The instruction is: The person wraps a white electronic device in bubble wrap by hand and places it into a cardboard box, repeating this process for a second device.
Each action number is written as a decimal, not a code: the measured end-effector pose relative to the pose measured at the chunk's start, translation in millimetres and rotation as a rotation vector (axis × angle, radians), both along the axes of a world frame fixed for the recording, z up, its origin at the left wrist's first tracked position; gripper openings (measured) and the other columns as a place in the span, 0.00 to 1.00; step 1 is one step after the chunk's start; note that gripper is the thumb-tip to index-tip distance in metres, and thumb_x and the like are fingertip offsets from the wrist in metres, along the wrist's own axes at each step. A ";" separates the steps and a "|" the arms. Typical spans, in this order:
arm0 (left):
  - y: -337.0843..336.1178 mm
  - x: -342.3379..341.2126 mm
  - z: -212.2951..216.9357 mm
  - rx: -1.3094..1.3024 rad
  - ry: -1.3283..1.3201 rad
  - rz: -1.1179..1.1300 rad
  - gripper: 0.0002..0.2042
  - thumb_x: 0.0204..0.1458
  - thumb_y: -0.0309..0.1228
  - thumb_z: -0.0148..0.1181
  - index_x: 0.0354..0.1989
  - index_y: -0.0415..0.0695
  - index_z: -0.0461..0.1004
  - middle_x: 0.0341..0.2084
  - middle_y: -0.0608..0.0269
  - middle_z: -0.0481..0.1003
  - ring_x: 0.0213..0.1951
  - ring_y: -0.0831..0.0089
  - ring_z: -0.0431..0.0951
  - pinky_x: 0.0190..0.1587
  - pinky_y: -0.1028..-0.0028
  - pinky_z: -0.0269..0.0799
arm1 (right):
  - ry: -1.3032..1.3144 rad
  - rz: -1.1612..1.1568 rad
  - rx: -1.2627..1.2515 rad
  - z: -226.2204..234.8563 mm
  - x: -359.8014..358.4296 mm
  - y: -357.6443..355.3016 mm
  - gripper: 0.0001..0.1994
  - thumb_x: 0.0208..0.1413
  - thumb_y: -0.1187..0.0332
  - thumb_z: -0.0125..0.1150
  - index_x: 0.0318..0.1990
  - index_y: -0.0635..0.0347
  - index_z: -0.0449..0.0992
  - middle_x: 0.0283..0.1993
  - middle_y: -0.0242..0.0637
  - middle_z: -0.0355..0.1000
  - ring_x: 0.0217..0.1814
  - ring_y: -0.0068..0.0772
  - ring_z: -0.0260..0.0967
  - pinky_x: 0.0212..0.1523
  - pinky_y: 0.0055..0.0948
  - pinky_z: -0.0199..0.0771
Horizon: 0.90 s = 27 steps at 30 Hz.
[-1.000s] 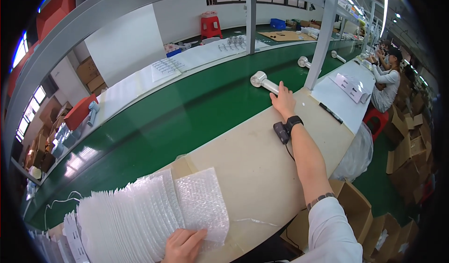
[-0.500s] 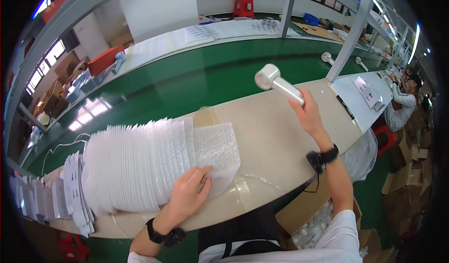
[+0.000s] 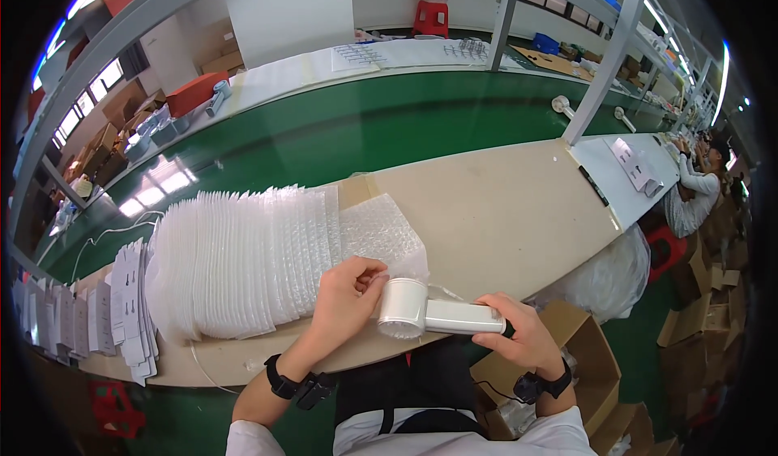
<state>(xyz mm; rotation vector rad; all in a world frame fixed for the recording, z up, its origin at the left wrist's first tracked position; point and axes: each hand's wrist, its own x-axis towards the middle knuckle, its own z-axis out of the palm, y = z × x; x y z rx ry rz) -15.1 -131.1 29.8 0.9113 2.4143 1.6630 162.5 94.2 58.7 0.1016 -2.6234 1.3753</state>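
My right hand point(image 3: 523, 334) is closed round the handle end of a white handheld device point(image 3: 458, 316) with a drum-shaped head. The device lies nearly level above the bench's front edge, its head pointing left. Close beside that head, my left hand point(image 3: 344, 304) pinches the near edge of a clear bubble-wrap bag point(image 3: 379, 227). The bag lies flat and slightly turned on the bench, at the right end of a long row of stacked bubble-wrap bags point(image 3: 243, 261). Whether the bag's mouth is parted cannot be made out.
Folded printed card sleeves point(image 3: 128, 310) stand left of the bags on the beige bench point(image 3: 478, 213). Beyond runs a green conveyor belt point(image 3: 324, 140) carrying two similar devices near a grey post point(image 3: 604, 67). A black pen point(image 3: 593, 186) lies right; cardboard boxes point(image 3: 600, 359) stand below.
My right hand has brought the device from above the bench's far side down and left, beside my left hand. The pinched bag has turned slightly and its near edge has shifted right.
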 end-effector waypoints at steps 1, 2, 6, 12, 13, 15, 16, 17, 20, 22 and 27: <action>1.9 1.0 1.2 0.011 -0.072 -0.014 0.07 0.50 0.23 0.64 0.37 0.36 0.78 0.27 0.56 0.77 0.30 0.70 0.79 0.35 0.75 0.75 | 0.013 -0.024 0.031 -0.4 2.5 3.0 0.21 0.50 0.68 0.68 0.51 0.65 0.71 0.41 0.44 0.71 0.41 0.42 0.71 0.43 0.30 0.70; 4.5 3.4 2.9 0.010 -0.070 -0.017 0.07 0.50 0.23 0.64 0.37 0.36 0.78 0.27 0.56 0.77 0.30 0.70 0.79 0.35 0.75 0.75 | 0.015 -0.027 0.030 -0.7 4.5 4.5 0.21 0.50 0.68 0.68 0.51 0.65 0.71 0.41 0.44 0.71 0.41 0.42 0.71 0.43 0.30 0.70; 26.0 14.9 11.3 -0.014 0.038 -0.120 0.07 0.52 0.23 0.62 0.38 0.36 0.78 0.28 0.54 0.76 0.29 0.67 0.79 0.34 0.73 0.74 | 0.047 -0.158 0.141 0.5 11.9 13.3 0.21 0.51 0.68 0.68 0.51 0.65 0.70 0.40 0.45 0.71 0.40 0.45 0.71 0.41 0.32 0.71; 68.4 32.5 28.3 -0.114 0.301 -0.132 0.06 0.54 0.23 0.58 0.39 0.36 0.77 0.27 0.50 0.73 0.27 0.56 0.75 0.30 0.66 0.70 | 0.153 -0.122 0.249 4.7 27.2 57.1 0.22 0.52 0.66 0.68 0.52 0.66 0.69 0.39 0.46 0.70 0.36 0.47 0.72 0.35 0.34 0.74; 72.8 37.5 33.0 -0.128 0.322 -0.134 0.06 0.54 0.23 0.58 0.39 0.35 0.77 0.27 0.50 0.73 0.27 0.56 0.75 0.30 0.66 0.70 | 0.161 -0.170 0.266 3.9 30.1 65.4 0.22 0.52 0.66 0.68 0.52 0.66 0.69 0.39 0.46 0.70 0.36 0.47 0.72 0.35 0.34 0.74; 82.6 49.0 51.4 -0.179 0.193 -0.199 0.10 0.52 0.21 0.60 0.42 0.33 0.75 0.33 0.50 0.74 0.33 0.60 0.75 0.39 0.69 0.71 | 0.266 -0.116 0.252 2.6 35.0 79.1 0.22 0.56 0.63 0.64 0.52 0.66 0.67 0.39 0.46 0.68 0.32 0.48 0.71 0.32 0.36 0.74; 89.8 56.6 58.4 -0.165 0.207 -0.241 0.10 0.52 0.21 0.60 0.42 0.33 0.75 0.33 0.50 0.74 0.33 0.60 0.75 0.39 0.69 0.71 | 0.269 -0.158 0.267 3.7 43.0 86.1 0.22 0.56 0.63 0.64 0.52 0.66 0.67 0.39 0.46 0.68 0.32 0.48 0.71 0.32 0.36 0.74; 93.2 61.0 65.4 -0.199 0.248 -0.302 0.12 0.51 0.21 0.61 0.44 0.34 0.74 0.37 0.49 0.74 0.36 0.58 0.75 0.43 0.67 0.71 | 0.245 -0.174 0.239 3.1 46.1 90.7 0.22 0.56 0.63 0.64 0.53 0.66 0.67 0.39 0.46 0.69 0.33 0.47 0.72 0.33 0.35 0.74; 96.2 71.4 76.0 -0.275 0.336 -0.390 0.18 0.47 0.20 0.63 0.49 0.34 0.71 0.43 0.48 0.72 0.43 0.53 0.75 0.50 0.64 0.70 | 0.209 -0.173 0.171 4.6 51.5 97.1 0.22 0.55 0.64 0.65 0.53 0.66 0.68 0.40 0.46 0.70 0.34 0.44 0.72 0.35 0.33 0.74; 98.7 79.6 72.4 -0.423 0.657 -0.307 0.24 0.43 0.20 0.64 0.52 0.36 0.68 0.49 0.45 0.70 0.50 0.49 0.73 0.56 0.59 0.67 | 0.180 -0.107 0.053 4.3 57.9 98.9 0.23 0.57 0.62 0.63 0.53 0.67 0.67 0.41 0.46 0.69 0.32 0.44 0.72 0.33 0.34 0.73; 99.7 68.6 44.7 -0.370 0.765 -0.406 0.25 0.42 0.19 0.61 0.52 0.36 0.66 0.56 0.43 0.67 0.57 0.44 0.70 0.61 0.52 0.64 | 0.149 -0.048 -0.075 9.6 62.1 94.7 0.22 0.57 0.61 0.63 0.53 0.67 0.67 0.41 0.46 0.69 0.31 0.42 0.72 0.32 0.34 0.73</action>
